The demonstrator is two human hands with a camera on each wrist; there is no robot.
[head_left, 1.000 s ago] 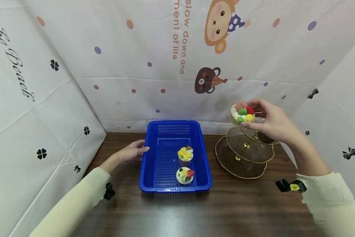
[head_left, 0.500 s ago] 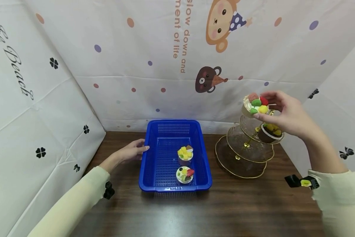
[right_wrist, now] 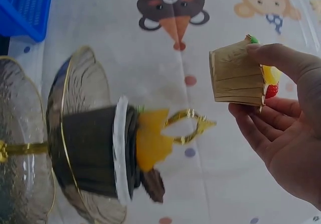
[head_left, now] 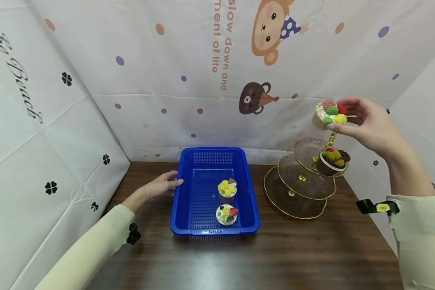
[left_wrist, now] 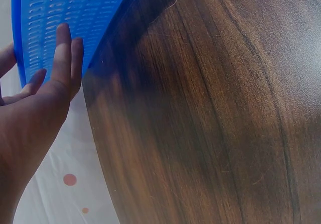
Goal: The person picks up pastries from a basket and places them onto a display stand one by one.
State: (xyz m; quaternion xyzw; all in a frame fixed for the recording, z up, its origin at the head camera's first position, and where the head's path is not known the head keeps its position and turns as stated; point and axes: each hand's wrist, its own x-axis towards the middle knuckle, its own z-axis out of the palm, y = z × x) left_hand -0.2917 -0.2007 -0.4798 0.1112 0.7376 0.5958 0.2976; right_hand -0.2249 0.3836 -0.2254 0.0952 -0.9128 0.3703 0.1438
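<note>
**Holding a fruit cupcake above the glass stand**

Lying under everything is the dark wooden table [head_left: 275,257]. Left of the raised hand and well below it sits the blue perforated plastic basket [head_left: 199,193], with the left hand [head_left: 161,187] resting straight-fingered against its outer left wall, gripping nothing. Directly beneath the raised hand stands the three-tier clear glass stand with gold rims [head_left: 297,193]; its gold ring handle [right_wrist: 188,126] shows just beside and below the held cake in the right wrist view. The right hand [head_left: 369,127] pinches between thumb and fingers a fruit-topped cupcake in a tan paper wrapper [head_left: 329,112], held in the air above the stand's top tier and clear of it. On that top tier, below the grasp, sits a dark chocolate cupcake with yellow fruit pieces [head_left: 332,160]. Inside the basket, far left and low of the grasp, are a yellow-cubed cupcake [head_left: 227,189] and a white-cupped fruit tart [head_left: 227,214].
</note>
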